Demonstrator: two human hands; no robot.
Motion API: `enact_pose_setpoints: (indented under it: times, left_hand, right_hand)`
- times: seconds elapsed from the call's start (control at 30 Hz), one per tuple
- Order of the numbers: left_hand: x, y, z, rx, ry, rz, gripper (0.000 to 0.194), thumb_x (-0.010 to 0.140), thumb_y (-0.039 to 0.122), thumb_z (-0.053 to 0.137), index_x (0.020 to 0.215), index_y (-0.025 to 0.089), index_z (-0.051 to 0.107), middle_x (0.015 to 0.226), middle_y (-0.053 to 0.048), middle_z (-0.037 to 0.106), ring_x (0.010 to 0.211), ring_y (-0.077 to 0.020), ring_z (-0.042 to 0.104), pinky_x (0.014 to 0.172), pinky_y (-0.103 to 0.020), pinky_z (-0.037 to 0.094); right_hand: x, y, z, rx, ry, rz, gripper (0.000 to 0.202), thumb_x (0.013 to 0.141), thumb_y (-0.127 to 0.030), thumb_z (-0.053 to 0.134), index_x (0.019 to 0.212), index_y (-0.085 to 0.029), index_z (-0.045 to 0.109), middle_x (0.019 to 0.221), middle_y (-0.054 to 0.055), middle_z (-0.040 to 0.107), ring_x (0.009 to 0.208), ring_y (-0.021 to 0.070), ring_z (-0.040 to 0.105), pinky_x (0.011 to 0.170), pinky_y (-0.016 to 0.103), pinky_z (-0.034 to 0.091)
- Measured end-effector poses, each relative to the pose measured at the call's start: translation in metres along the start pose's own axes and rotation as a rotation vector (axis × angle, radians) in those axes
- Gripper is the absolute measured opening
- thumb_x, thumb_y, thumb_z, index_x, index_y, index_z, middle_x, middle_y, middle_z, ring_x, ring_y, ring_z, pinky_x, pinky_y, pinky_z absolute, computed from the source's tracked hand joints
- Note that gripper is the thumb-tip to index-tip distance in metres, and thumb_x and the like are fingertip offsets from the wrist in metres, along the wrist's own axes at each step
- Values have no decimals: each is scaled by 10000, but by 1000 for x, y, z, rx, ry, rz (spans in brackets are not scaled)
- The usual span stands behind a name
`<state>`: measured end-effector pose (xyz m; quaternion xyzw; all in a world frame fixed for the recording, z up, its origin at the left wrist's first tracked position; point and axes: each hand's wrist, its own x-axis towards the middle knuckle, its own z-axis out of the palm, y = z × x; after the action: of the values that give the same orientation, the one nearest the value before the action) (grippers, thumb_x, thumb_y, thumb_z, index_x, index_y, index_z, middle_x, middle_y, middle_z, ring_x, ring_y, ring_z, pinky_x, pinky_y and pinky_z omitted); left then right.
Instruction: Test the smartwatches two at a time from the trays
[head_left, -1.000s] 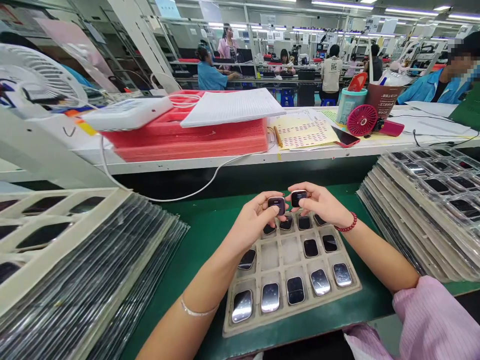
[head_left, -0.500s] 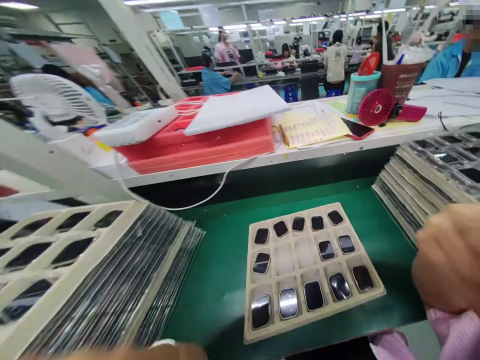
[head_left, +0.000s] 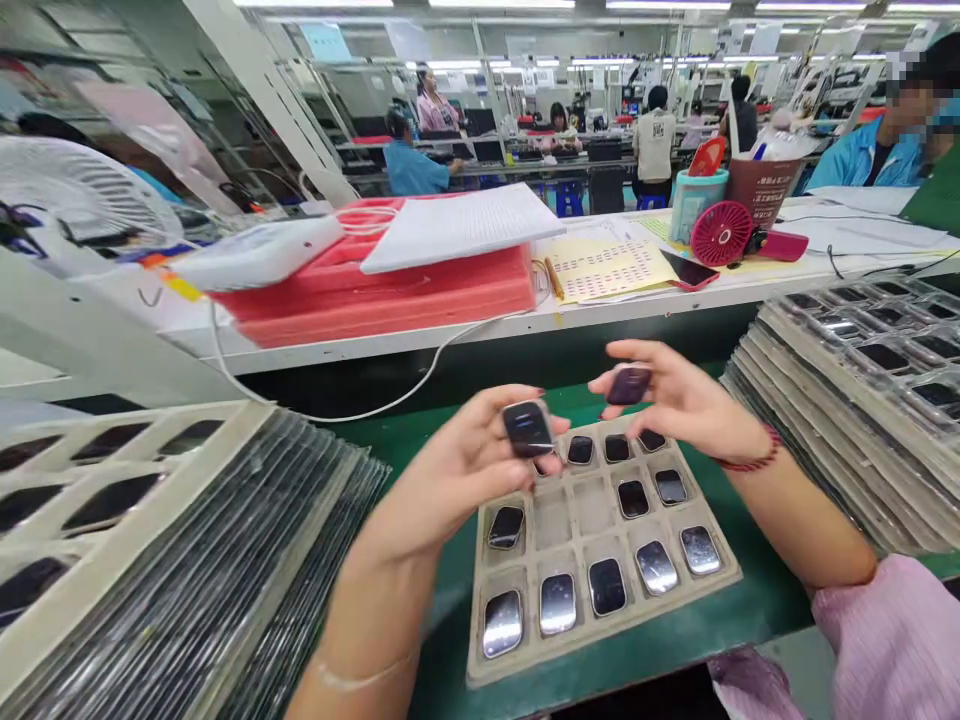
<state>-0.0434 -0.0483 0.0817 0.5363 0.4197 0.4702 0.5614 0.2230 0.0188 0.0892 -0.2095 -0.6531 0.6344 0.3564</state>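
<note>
Above the green counter (head_left: 776, 595), near the tray's (head_left: 553, 522) far side, your left hand (head_left: 457, 465) pinches one device (head_left: 527, 428) between thumb and fingers; your right hand (head_left: 697, 408) pinches a second device (head_left: 628, 385), blurred.

The tray (head_left: 594, 508) lies at lower centre, watches (head_left: 607, 586) in it, between a left stack (head_left: 225, 540) and a right stack (head_left: 806, 440). Behind, a shelf (head_left: 637, 308) crosses mid-frame, bearing foam (head_left: 390, 312) left of centre, phone (head_left: 688, 270) right.
</note>
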Motion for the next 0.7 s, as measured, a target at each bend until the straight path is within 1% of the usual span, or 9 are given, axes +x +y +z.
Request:
enact_pose_setpoints:
  times: [0.03, 0.07, 0.17, 0.23, 0.3, 0.4, 0.47, 0.6, 0.7]
  left_hand:
    - [8, -3, 3, 9, -15, -24, 636, 716, 317, 839, 1276, 228, 551, 1155, -126, 689, 875, -236, 719, 632, -271, 541]
    - [17, -7, 6, 25, -20, -49, 628, 711, 322, 835, 1263, 223, 553, 1130, -118, 698, 844, -228, 723, 587, -247, 512]
    - [38, -20, 12, 100, 47, -83, 452, 761, 401, 756, 1117, 158, 620, 974, -103, 721, 687, -178, 696, 511, -226, 436]
    - [43, -25, 14, 139, 93, -82, 393, 755, 408, 736, 1026, 138, 642, 898, -92, 722, 619, -158, 667, 496, -228, 408]
    - [43, -26, 14, 152, 115, -76, 404, 705, 338, 753, 1042, 148, 637, 915, -84, 726, 651, -166, 673, 510, -232, 418]
    - [40, -23, 14, 129, 111, -69, 496, 632, 239, 768, 1098, 171, 614, 974, -72, 727, 742, -181, 689, 572, -247, 472]
    - [38, -22, 15, 108, 101, -54, 492, 629, 229, 775, 1089, 173, 610, 967, -64, 724, 742, -167, 679, 608, -255, 495]
    - [38, -24, 17, 78, 106, -8, 356, 694, 260, 745, 1011, 159, 617, 865, -40, 703, 615, -117, 614, 602, -261, 497]
    - [38, -24, 20, 75, 113, 13, 364, 679, 225, 743, 1015, 157, 620, 872, -33, 696, 636, -118, 620, 639, -268, 509]
  right_hand:
    - [12, 9, -1, 2, -13, -11, 615, 755, -192, 749, 1319, -241, 508, 1222, 96, 664, 948, 193, 708, 694, 270, 608]
    - [22, 18, -2, -14, 1, 16, 563, 759, -188, 731, 1285, -227, 535, 1198, 94, 675, 923, 181, 714, 661, 244, 603]
    - [40, 43, -6, -92, 63, 74, 333, 835, -252, 658, 1156, -174, 618, 1050, 88, 722, 757, 134, 710, 549, 189, 557]
    - [43, 52, -8, -128, 87, 79, 257, 858, -273, 630, 1085, -154, 643, 951, 77, 734, 655, 109, 683, 494, 171, 519]
    - [42, 55, -8, -136, 93, 84, 273, 832, -233, 634, 1094, -157, 638, 952, 68, 732, 648, 103, 678, 492, 168, 515]
    - [40, 52, -8, -109, 66, 84, 448, 760, -135, 640, 1203, -184, 591, 1081, 70, 710, 774, 122, 705, 575, 187, 562]
    - [39, 50, -7, -91, 40, 74, 513, 743, -108, 635, 1244, -191, 565, 1134, 76, 694, 832, 131, 710, 622, 202, 580]
    - [38, 50, -6, -121, 19, 72, 439, 787, -138, 610, 1223, -180, 575, 1089, 78, 709, 763, 120, 706, 614, 218, 588]
    - [38, 51, -5, -132, 7, 74, 460, 772, -132, 616, 1228, -182, 574, 1097, 72, 710, 774, 122, 710, 630, 219, 591]
